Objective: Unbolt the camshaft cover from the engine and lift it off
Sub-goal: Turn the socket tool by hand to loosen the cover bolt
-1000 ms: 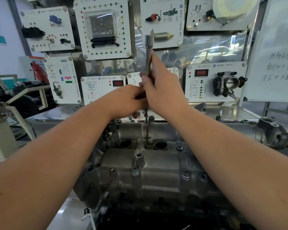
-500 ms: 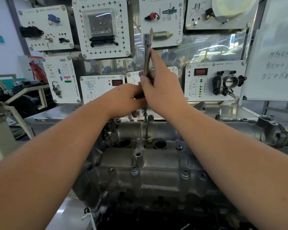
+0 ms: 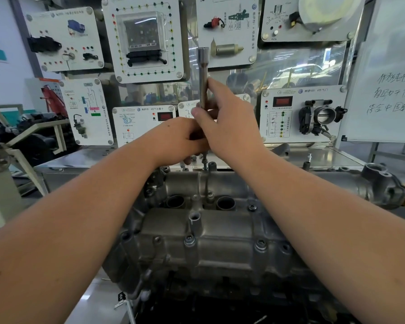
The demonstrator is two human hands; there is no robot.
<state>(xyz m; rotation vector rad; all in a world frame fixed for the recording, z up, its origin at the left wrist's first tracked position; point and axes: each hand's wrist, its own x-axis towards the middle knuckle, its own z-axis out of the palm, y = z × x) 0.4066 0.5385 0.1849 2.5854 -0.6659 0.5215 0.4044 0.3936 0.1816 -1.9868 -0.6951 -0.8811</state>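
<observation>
Fingers (image 3: 198, 112) gripping slim cylindrical steel extension bar (image 3: 203, 76)

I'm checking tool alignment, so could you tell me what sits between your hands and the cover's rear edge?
In the head view, a bolt stands between the hands gripping the socket extension and the camshaft cover.

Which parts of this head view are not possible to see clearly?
- Lower tool shaft: hidden by the left hand and right hand.
- Bolt under the tool: too small to tell if the bit sits in it.
- Camshaft cover: both sides hidden by forearms.
- Whiteboard writing: cut off by the right edge.
</observation>
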